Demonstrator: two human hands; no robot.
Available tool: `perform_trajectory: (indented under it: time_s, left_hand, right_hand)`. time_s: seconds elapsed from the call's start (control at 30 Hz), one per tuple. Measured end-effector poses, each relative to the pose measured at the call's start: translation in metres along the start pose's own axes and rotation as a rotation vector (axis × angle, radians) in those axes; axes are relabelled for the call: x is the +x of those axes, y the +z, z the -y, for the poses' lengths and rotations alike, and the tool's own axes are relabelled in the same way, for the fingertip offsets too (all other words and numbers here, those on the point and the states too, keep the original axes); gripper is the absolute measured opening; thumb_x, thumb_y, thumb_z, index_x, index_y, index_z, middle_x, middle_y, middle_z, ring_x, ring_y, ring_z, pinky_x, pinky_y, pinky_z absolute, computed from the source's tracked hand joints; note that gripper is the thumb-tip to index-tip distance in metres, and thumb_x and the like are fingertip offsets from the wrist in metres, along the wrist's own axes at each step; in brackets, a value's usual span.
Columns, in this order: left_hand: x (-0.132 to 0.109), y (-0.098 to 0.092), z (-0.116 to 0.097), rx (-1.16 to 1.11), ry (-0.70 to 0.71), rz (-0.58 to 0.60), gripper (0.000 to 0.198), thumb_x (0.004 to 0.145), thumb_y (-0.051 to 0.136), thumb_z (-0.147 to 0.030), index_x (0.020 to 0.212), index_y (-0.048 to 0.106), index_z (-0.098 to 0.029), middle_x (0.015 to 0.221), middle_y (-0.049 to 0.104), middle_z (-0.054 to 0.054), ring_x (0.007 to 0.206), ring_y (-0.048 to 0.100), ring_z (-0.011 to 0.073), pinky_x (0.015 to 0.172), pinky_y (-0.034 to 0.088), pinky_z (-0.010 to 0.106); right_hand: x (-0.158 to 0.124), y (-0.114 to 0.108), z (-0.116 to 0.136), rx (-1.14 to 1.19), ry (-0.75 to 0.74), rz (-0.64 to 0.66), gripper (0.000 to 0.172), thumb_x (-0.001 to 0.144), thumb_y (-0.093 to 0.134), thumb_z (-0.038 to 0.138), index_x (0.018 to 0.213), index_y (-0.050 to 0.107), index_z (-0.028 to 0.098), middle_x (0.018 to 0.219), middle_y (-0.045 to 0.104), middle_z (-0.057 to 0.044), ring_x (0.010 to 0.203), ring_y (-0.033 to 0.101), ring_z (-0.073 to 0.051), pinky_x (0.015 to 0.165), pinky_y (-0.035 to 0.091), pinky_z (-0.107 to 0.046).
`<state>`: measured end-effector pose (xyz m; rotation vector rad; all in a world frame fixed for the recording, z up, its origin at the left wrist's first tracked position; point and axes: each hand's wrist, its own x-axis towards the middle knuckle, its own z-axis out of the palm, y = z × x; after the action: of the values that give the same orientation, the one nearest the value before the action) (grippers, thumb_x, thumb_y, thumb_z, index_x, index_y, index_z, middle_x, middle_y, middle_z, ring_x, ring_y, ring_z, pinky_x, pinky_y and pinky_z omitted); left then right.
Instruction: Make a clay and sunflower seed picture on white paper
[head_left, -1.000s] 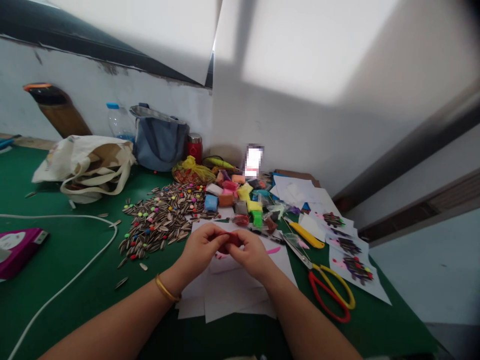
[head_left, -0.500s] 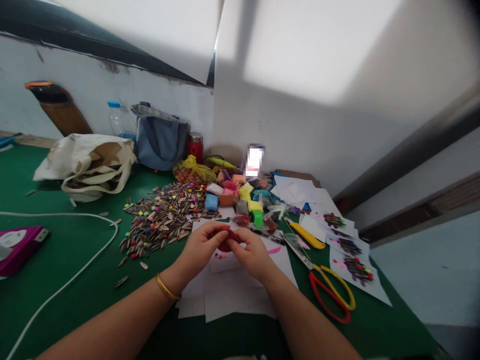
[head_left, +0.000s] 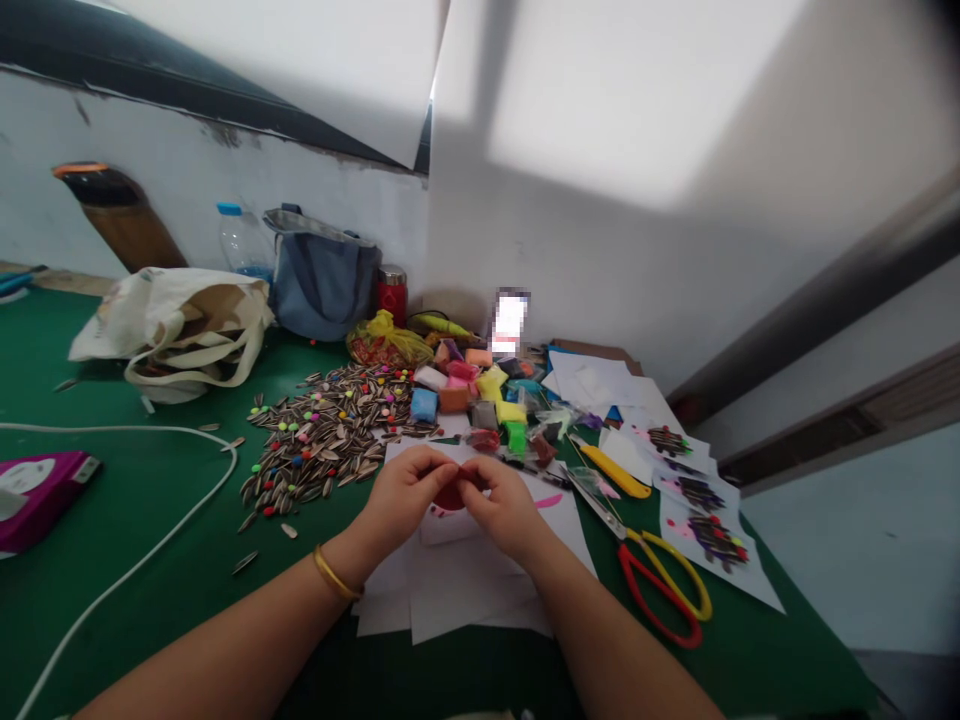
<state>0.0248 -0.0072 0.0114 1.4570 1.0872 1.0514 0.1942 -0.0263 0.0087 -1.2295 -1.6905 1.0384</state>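
A thin, flattened piece of dark red modelling clay point(head_left: 449, 497) is pinched between both hands at the centre of the head view. My left hand point(head_left: 405, 495) closes thumb and fingers on its left side. Opposite, my right hand point(head_left: 501, 500) grips the right side the same way, its fingertips nearly meeting the left ones. Beneath them lie white paper sheets point(head_left: 457, 595), with a pink strip point(head_left: 549, 501) on the top one. Fingers cover part of the clay and some small marks on the paper.
Sunflower seeds point(head_left: 330, 430) with coloured balls lie left of the hands. Behind are wrapped clay blocks point(head_left: 452, 399) and a lit phone point(head_left: 508, 322). Scissors point(head_left: 619, 530), a yellow cutter point(head_left: 615, 470) and seed-decorated sheets point(head_left: 712, 540) sit right. A white cable point(head_left: 161, 540) crosses the left.
My fingers have shifted slightly on the red clay, and its visible part looks turned and sits a little lower between my thumbs. Both hands otherwise stay in place.
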Motion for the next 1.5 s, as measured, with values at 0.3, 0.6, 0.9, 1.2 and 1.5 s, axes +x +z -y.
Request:
perform_trajectory:
  time_s: [0.3, 0.6, 0.9, 1.2, 1.5]
  left_hand:
    - [-0.002, 0.004, -0.005, -0.148, -0.125, 0.016, 0.026, 0.069, 0.075, -0.034, 0.087, 0.069, -0.016, 0.079, 0.071, 0.003, 0.070, 0.067, 0.0190, 0.064, 0.056, 0.030]
    - [-0.001, 0.005, -0.007, -0.360, -0.142, 0.049, 0.023, 0.078, 0.072, -0.036, 0.083, 0.064, -0.015, 0.071, 0.065, -0.001, 0.065, 0.062, 0.0121, 0.062, 0.050, 0.023]
    - [-0.003, 0.007, -0.008, -0.280, -0.149, 0.101, 0.027, 0.073, 0.076, -0.035, 0.086, 0.064, -0.015, 0.071, 0.064, 0.000, 0.063, 0.059, 0.0131, 0.057, 0.047, 0.024]
    - [-0.002, 0.003, -0.002, -0.318, -0.090, 0.069, 0.024, 0.083, 0.068, -0.039, 0.086, 0.059, -0.017, 0.080, 0.063, 0.000, 0.074, 0.061, 0.0141, 0.068, 0.051, 0.027]
    - [0.001, 0.000, 0.003, -0.173, -0.080, 0.050, 0.028, 0.080, 0.069, -0.043, 0.087, 0.066, -0.015, 0.077, 0.065, 0.003, 0.066, 0.060, 0.0153, 0.060, 0.051, 0.028]
  right_hand:
    - [0.001, -0.004, -0.001, 0.036, -0.045, -0.058, 0.021, 0.093, 0.052, 0.035, 0.084, 0.063, 0.019, 0.077, 0.064, -0.001, 0.071, 0.060, -0.015, 0.065, 0.045, -0.025]
    - [0.001, -0.003, 0.000, 0.107, -0.014, -0.013, 0.016, 0.088, 0.060, 0.034, 0.087, 0.065, 0.018, 0.081, 0.067, -0.003, 0.075, 0.061, -0.017, 0.070, 0.046, -0.028]
    - [0.002, -0.005, -0.007, 0.016, -0.097, -0.136, 0.032, 0.095, 0.048, 0.046, 0.083, 0.061, 0.019, 0.074, 0.061, -0.001, 0.069, 0.055, -0.016, 0.064, 0.042, -0.026]
    - [0.003, -0.001, -0.007, 0.182, -0.024, -0.068, 0.019, 0.092, 0.056, 0.035, 0.097, 0.065, 0.019, 0.087, 0.068, -0.003, 0.079, 0.063, -0.017, 0.072, 0.049, -0.029]
    - [0.001, -0.002, -0.004, -0.011, -0.079, -0.050, 0.020, 0.094, 0.050, 0.033, 0.085, 0.060, 0.019, 0.078, 0.060, 0.000, 0.073, 0.055, -0.015, 0.067, 0.042, -0.026]
